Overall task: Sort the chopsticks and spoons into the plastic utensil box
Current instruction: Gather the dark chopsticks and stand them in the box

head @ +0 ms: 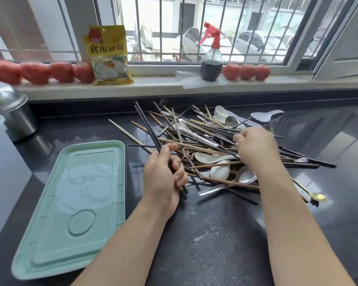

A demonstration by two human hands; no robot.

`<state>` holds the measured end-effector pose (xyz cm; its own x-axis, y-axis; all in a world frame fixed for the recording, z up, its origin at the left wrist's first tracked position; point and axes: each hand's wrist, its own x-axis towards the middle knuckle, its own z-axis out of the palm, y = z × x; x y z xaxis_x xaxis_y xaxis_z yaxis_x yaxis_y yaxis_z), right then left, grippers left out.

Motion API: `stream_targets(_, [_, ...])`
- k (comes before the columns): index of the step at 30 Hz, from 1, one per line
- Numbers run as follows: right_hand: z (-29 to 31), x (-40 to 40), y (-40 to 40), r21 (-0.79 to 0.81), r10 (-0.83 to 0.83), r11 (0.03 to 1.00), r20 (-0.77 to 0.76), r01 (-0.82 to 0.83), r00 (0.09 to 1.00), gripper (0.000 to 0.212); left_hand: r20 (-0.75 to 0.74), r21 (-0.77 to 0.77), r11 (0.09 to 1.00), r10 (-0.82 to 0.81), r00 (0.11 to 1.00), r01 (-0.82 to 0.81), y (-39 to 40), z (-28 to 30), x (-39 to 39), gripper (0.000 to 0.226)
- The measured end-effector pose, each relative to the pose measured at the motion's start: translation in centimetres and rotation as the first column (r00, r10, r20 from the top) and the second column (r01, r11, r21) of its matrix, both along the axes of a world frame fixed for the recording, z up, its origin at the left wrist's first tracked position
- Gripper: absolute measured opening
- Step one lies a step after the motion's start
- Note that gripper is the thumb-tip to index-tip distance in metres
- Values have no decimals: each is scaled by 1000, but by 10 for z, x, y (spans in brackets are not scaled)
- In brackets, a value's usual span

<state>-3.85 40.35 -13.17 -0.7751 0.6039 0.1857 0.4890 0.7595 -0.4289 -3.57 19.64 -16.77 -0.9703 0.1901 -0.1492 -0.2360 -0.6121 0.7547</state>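
A tangled pile of chopsticks point(196, 145) and spoons, brown, black and pale wood, lies on the dark counter. White ceramic spoons point(219, 171) and metal spoons point(246, 177) are mixed in. My left hand point(162, 178) grips a few black chopsticks point(147, 126), which stick up and away to the left. My right hand point(254, 146) reaches into the pile, its fingers pinching a thin dark chopstick point(225, 134). The mint-green plastic utensil box point(79, 203) lies flat at the left of the counter, lid side up.
A steel pot with a lid point(6, 112) stands at the far left. On the windowsill are tomatoes point(35, 72), a yellow food packet point(108, 54) and a spray bottle of dark liquid point(211, 58). A gold spoon point(316, 196) lies at the pile's right edge.
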Motion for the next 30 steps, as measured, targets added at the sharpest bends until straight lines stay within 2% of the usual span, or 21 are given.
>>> stream_targets(5, [17, 27, 10, -162, -79, 986, -243, 40, 967, 33, -29, -19, 1000, -2, 1000, 2, -1, 2, 0, 23])
stream_targets(7, [20, 33, -4, -285, -8, 954, -338, -94, 941, 33, -45, -23, 1000, 19, 999, -20, 0, 7, 0, 25])
stream_targets(9, [21, 34, -31, -376, 160, 876, -365, -303, 917, 31, -40, 54, 997, 51, 998, -49, 0, 13, -3, 28])
stream_targets(11, [14, 31, -61, -352, 356, 818, -312, -456, 881, 31, -14, 179, 980, 90, 996, -86, -2, 15, -7, 29])
stream_targets(14, [3, 23, -98, -270, 569, 769, -123, -580, 813, 36, -7, 305, 943, 138, 990, -129, -6, 18, -10, 28])
stream_targets(18, [3, 21, -106, -231, 691, 704, 8, -671, 722, 38, -31, 250, 954, 177, 984, -163, -10, 16, -12, 26])
stream_targets(19, [5, 23, -102, -214, 689, 709, 9, -672, 725, 40, -37, 230, 958, 182, 983, -169, -11, 15, -12, 23])
stream_targets(21, [7, 25, -86, -127, 600, 783, -102, -609, 793, 40, -40, 181, 965, 197, 979, -187, -10, 14, -12, 21])
stream_targets(23, [7, 21, -56, 10, 409, 907, -248, -420, 878, 29, -42, 128, 971, 210, 977, -203, -10, 13, -11, 20])
stream_targets(24, [5, 19, -39, 88, 305, 952, -246, -292, 920, 22, -47, 115, 973, 208, 977, -201, -10, 11, -11, 19])
stream_targets(26, [-2, 14, -8, 211, 113, 973, -99, -90, 989, 18, -54, 106, 977, 193, 980, -187, -10, 9, -10, 19])
stream_targets(28, [-9, 12, 8, 186, -9, 983, 58, -2, 998, 18, -53, 104, 979, 180, 982, -174, -10, 9, -9, 19])
stream_targets(30, [-10, 12, 12, 122, -31, 992, 127, 16, 991, 16, -56, 98, 981, 172, 984, -166, -11, 9, -8, 19])
